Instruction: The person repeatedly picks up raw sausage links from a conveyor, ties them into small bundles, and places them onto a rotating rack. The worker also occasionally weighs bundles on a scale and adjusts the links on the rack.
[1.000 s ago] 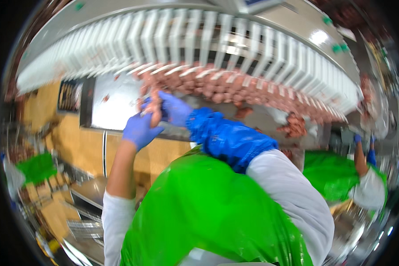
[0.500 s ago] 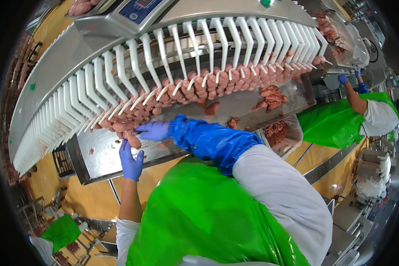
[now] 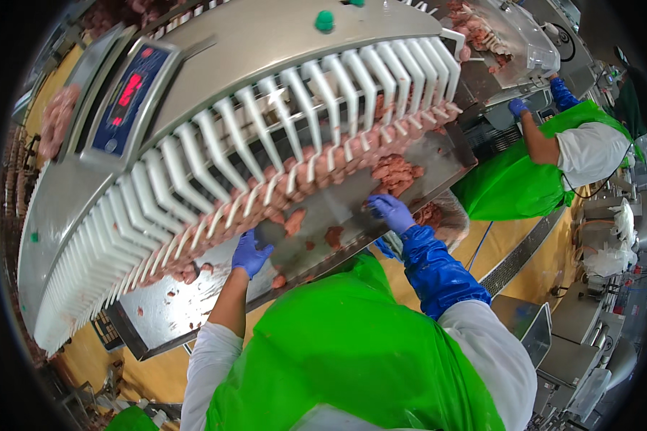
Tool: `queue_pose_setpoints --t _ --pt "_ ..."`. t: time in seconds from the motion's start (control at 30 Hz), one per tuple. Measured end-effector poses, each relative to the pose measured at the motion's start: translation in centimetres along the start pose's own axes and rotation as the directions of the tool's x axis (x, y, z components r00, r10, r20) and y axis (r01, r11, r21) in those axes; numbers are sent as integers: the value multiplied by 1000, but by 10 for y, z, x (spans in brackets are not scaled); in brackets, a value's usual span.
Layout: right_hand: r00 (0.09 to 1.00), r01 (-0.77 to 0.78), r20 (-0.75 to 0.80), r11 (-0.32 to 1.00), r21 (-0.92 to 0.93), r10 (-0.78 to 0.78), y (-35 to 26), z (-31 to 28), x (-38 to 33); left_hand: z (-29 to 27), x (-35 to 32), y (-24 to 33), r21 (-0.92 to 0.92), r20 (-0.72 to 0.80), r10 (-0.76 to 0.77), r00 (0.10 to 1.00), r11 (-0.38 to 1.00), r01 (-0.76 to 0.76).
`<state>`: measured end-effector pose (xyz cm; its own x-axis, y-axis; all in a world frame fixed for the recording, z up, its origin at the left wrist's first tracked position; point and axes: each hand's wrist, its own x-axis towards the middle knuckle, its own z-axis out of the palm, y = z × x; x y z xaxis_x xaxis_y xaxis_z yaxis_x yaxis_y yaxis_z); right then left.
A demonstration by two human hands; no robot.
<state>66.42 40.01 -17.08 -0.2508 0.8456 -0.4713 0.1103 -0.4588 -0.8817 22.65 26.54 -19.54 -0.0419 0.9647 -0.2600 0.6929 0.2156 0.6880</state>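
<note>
The left hand [image 3: 250,253] in a blue glove, fingers curled and holding nothing visible, should grasp the loose pink meat pieces [image 3: 293,221] on the steel tabletop [image 3: 180,316] one at a time; the right hand [image 3: 389,210], fingers half bent, rests at the meat heap [image 3: 394,172].

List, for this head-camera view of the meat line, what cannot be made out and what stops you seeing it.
- Left hand: palm and fingertips face away, so any grip is hidden.
- Right hand: fingers curl at the pile of meat pieces; too small to tell if it holds one.
- Meat under the white divider fingers: mostly covered by them.
- Steel tray: near edge hidden by the green apron.
- Co-worker: head cut off by the dark rim.
</note>
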Motion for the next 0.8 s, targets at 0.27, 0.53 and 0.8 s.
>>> queue_pose_setpoints --t 0.27,0.53,0.8 --pt "726 191 -609 944 -268 -320 28 -233 141 122 92 80 -363 4 -74 997 929 71" --pt "671 330 -594 896 -298 -445 18 -326 305 91 133 227 444 345 -378 859 872 205" --pt "792 475 -473 877 80 -386 -3 -347 385 91 125 204 566 392 -605 693 753 337"
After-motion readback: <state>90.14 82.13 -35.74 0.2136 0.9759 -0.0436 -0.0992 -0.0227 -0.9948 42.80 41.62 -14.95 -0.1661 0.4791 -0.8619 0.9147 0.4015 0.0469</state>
